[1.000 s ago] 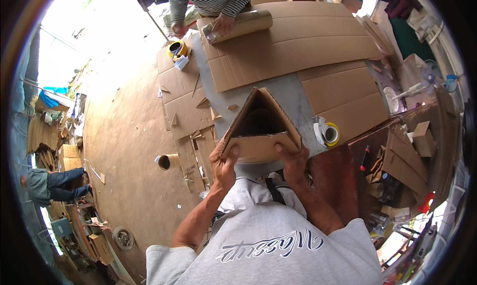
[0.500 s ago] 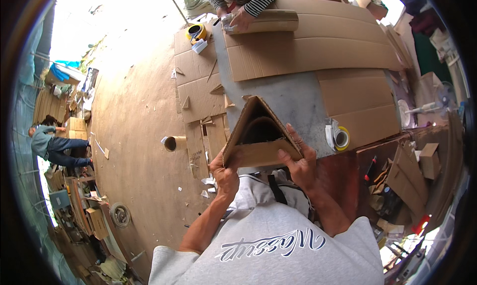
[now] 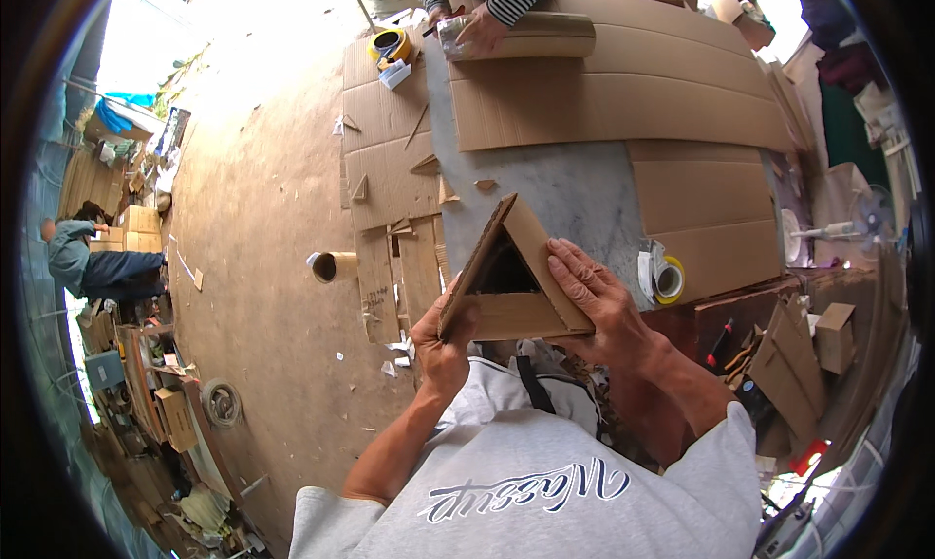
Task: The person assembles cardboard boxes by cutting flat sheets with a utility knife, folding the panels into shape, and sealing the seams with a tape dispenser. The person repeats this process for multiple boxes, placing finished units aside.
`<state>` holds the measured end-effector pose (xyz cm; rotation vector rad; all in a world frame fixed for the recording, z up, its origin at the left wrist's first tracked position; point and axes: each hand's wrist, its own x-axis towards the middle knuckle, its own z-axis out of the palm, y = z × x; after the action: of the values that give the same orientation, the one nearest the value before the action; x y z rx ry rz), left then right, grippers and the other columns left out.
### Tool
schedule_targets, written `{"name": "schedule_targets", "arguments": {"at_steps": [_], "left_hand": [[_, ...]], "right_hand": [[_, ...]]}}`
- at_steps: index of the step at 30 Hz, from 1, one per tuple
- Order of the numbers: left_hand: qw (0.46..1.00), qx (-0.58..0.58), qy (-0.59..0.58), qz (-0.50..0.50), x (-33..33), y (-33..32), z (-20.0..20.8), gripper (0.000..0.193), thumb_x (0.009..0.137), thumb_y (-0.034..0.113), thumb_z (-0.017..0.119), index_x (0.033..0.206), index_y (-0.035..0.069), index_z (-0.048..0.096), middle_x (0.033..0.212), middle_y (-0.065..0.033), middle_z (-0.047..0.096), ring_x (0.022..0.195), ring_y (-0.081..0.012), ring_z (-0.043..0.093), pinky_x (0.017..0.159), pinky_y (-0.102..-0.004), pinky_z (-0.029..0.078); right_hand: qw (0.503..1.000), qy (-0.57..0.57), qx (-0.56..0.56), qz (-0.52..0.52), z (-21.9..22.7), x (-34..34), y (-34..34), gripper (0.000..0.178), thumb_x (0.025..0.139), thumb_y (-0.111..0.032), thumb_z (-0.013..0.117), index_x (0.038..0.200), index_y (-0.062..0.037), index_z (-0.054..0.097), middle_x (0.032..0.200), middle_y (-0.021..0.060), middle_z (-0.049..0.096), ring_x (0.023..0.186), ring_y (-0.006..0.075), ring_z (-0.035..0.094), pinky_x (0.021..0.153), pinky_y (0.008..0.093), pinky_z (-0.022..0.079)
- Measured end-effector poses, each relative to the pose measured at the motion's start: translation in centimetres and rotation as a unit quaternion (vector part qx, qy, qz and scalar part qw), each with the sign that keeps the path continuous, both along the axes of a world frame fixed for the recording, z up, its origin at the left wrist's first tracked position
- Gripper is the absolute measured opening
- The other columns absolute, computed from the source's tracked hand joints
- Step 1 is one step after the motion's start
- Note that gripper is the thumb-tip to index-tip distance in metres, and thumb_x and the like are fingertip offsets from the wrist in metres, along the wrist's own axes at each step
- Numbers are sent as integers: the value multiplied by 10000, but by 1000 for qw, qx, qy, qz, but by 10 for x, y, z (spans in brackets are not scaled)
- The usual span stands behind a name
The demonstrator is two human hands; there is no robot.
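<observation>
Close in front of my body I hold a triangular cardboard box (image 3: 516, 318), its open end facing up and its peak pointing away from me. Brown flaps edge the dark triangular opening, and what lies deep inside is too dark to make out. My left hand (image 3: 443, 343) grips the lower left corner. Along the slanted right side lies my right hand (image 3: 606, 304), fingers together on the outer cardboard and the thumb hidden beneath. Beyond the box is the grey tabletop (image 3: 545, 174), with a small cardboard scrap (image 3: 485, 184) on it.
Across the table, a co-worker's hands (image 3: 477, 28) hold a cardboard roll (image 3: 545, 37) over large flat sheets (image 3: 623, 92). A tape roll (image 3: 668, 279) sits at the right, another yellow tape roll (image 3: 389, 45) far left. A cardboard tube (image 3: 333, 266) stands on the floor. Another person (image 3: 93, 257) is far left.
My right hand has slid from the lower right corner up along the right side. The right flap now shows as a broad strip, and the opening looks narrower. The box has turned slightly.
</observation>
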<state>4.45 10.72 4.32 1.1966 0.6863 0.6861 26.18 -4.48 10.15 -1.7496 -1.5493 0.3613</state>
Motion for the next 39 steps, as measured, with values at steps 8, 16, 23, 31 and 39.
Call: {"name": "schedule_targets", "arguments": {"at_steps": [8,16,23,31,39], "left_hand": [[990,59,85,-99,1,6,13,570,1000,29,691,1542,-12,517,1333,-71,704,1204,-127,613,1060,-290,473],[855,-154,-150,-471,16,101,17,797,1023,310,641,1672,25,277,1738,-142,285,1605,-259,248,1294,-456,243],[902,-274,8,-335,98,99,22,688,1145,520,366,1624,27,396,1643,-132,452,1491,-250,433,1241,-379,344],[934,111,150,-305,143,76,31,586,1172,423,296,1475,4,571,1465,-171,629,1344,-274,586,1169,-378,428],[792,453,365,-183,135,56,49,433,1127,321,431,973,18,699,805,-269,702,780,-495,687,724,-574,541]], "right_hand": [[983,-161,-81,27,27,-5,0,932,657,-95,850,1489,127,493,1626,316,401,1373,432,562,1161,480,457],[962,-224,-159,7,29,-9,8,960,669,-140,850,1523,91,475,1660,295,335,1346,485,539,1120,504,481],[978,-162,-103,77,25,-6,21,959,669,-92,831,1524,117,450,1692,240,311,1479,532,388,1225,549,392],[993,-92,-17,74,13,8,10,944,623,-10,877,1465,132,473,1595,253,366,1447,576,383,1225,567,401],[998,61,28,21,-8,-1,6,640,626,82,865,1189,71,560,1500,273,380,1457,537,394,1198,554,434]]}}
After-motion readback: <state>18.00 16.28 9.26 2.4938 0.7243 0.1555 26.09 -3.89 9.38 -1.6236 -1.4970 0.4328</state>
